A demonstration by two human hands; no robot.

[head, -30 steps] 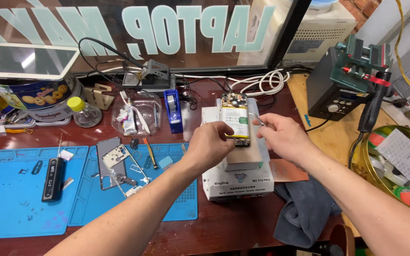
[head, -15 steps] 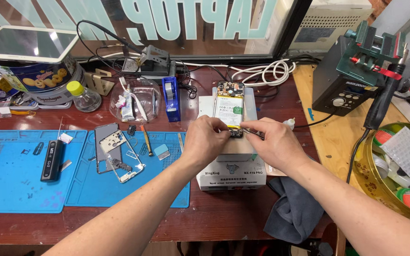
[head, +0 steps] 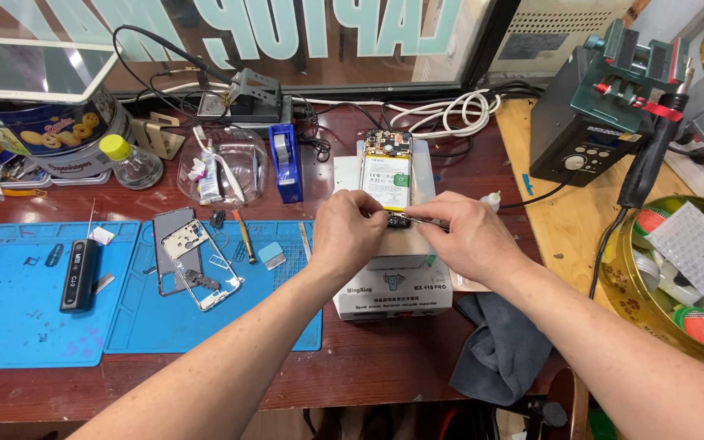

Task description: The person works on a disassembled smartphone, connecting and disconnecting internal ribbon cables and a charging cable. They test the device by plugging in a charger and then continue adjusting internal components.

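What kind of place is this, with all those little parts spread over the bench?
It looks like a phone repair bench. An opened phone lies on a white heating unit under both hands, a bare phone frame rests on a blue work mat, and a soldering station stands at the right.

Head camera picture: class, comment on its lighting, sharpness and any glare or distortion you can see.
Head view: even, soft light with only faint shadows under the left hand and right hand; the opened phone and blue mat are sharp; the window glass reflects light; the table edge bows slightly, a wide-lens effect.
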